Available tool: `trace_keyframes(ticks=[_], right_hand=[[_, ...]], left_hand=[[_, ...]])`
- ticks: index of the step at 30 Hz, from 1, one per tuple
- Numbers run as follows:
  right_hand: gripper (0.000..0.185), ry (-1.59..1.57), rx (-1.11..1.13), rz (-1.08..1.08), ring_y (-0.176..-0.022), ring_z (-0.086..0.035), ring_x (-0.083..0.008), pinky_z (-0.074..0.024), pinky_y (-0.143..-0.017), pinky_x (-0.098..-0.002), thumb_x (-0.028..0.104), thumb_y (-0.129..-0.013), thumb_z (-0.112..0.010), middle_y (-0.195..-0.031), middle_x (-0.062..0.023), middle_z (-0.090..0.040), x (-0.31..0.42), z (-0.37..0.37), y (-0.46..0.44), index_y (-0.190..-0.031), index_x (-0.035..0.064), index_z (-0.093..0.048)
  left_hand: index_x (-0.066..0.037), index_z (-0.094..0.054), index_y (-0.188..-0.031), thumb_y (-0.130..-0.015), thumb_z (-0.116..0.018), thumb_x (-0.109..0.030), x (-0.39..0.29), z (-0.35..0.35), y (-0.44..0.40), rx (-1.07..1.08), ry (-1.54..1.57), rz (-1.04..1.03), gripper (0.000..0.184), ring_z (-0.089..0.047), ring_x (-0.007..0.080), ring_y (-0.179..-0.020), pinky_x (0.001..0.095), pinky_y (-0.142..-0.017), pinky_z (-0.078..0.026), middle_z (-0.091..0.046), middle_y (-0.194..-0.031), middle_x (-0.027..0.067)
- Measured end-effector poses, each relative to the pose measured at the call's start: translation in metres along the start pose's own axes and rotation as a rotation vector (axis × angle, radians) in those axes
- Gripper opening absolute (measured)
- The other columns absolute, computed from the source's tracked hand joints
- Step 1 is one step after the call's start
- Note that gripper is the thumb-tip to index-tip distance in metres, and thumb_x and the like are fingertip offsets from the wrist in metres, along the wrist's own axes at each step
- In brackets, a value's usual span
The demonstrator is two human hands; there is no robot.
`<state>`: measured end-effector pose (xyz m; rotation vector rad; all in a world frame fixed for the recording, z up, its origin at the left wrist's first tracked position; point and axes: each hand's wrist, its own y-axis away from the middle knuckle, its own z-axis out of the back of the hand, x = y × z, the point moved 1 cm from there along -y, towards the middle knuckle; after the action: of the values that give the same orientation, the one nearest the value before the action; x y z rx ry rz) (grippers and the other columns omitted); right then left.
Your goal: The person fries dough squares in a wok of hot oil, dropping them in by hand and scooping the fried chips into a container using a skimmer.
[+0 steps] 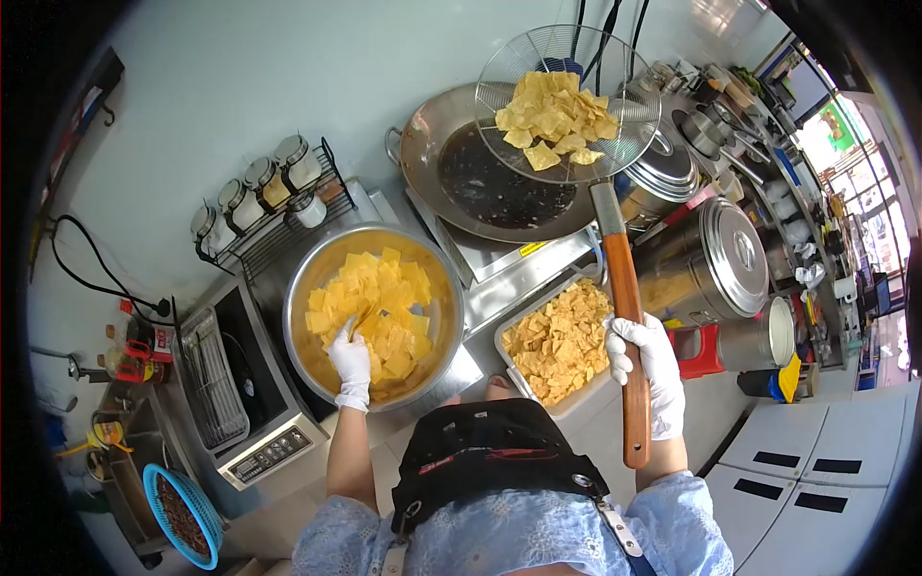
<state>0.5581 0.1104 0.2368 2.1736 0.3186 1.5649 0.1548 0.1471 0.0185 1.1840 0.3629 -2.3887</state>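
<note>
My right hand (647, 370), in a white glove, is wrapped round the wooden handle of a large wire skimmer (622, 120). The skimmer's basket is over the right side of a wok (423, 158) of dark oil and carries a heap of fried yellow chips (557, 110). My gloved left hand (350, 363) reaches over the near rim of a big steel bowl (300, 288). Its fingers are drawn together on thin yellow dough squares (375, 298); the fingertips are partly hidden among them. Between bowl and right hand, a rectangular tub (504, 344) holds broken orange-yellow chips (557, 341).
Jars (261, 175) stand in a black wire rack beside the wall. An induction cooker (279, 451) is at left, near a blue basket (154, 504). Lidded steel pots (735, 250) stand at right, with white cabinets (816, 461) at lower right.
</note>
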Motion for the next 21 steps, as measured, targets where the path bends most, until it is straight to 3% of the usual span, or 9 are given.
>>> trace_keyframes(ticks=[12, 17, 19, 21], right_hand=[[0.021, -0.030, 0.066, 0.121, -0.037, -0.040, -0.0084, -0.0377, -0.030, -0.0228, 0.014, -0.085, -0.060, -0.060, -0.0040, -0.049, 0.054, -0.008, 0.012, -0.097, -0.0023, -0.053], [0.023, -0.083, 0.086, 0.078, -0.038, -0.041, -0.0093, -0.0377, -0.031, -0.0239, 0.016, -0.085, -0.061, -0.060, -0.0033, -0.049, 0.033, -0.006, 0.001, -0.096, -0.0019, -0.054], [0.019, -0.081, 0.034, 0.022, -0.037, -0.036, -0.0067, -0.0313, -0.031, -0.0214, 0.017, -0.088, -0.057, -0.058, -0.0001, -0.045, 0.009, -0.005, -0.007, -0.096, 0.0003, -0.054], [0.022, -0.099, 0.137, -0.058, -0.041, -0.038, -0.0052, -0.0330, -0.033, -0.0202, 0.017, -0.089, -0.057, -0.062, 0.0002, -0.046, 0.002, 0.004, -0.008, -0.099, -0.0019, -0.054]], left_hand=[[0.000, -0.066, -0.111, -0.080, -0.057, 0.003, 0.015, -0.001, -0.005, -0.012, 0.002, -0.034, 0.032, -0.066, 0.0251, -0.090, 0.0315, -0.085, -0.048, -0.068, -0.100, 0.0196], [-0.001, -0.066, -0.111, -0.080, -0.057, 0.003, 0.017, -0.004, -0.004, -0.027, -0.005, -0.069, 0.032, -0.066, 0.0268, -0.088, 0.0323, -0.083, -0.049, -0.068, -0.098, 0.0206], [-0.003, -0.066, -0.111, -0.080, -0.058, 0.003, 0.017, -0.004, -0.002, -0.036, -0.014, -0.086, 0.032, -0.067, 0.0285, -0.087, 0.0329, -0.081, -0.050, -0.068, -0.097, 0.0214], [-0.002, -0.067, -0.110, -0.080, -0.058, 0.003, 0.019, -0.004, -0.002, -0.029, 0.013, -0.071, 0.031, -0.067, 0.0287, -0.088, 0.0331, -0.082, -0.050, -0.068, -0.097, 0.0209]])
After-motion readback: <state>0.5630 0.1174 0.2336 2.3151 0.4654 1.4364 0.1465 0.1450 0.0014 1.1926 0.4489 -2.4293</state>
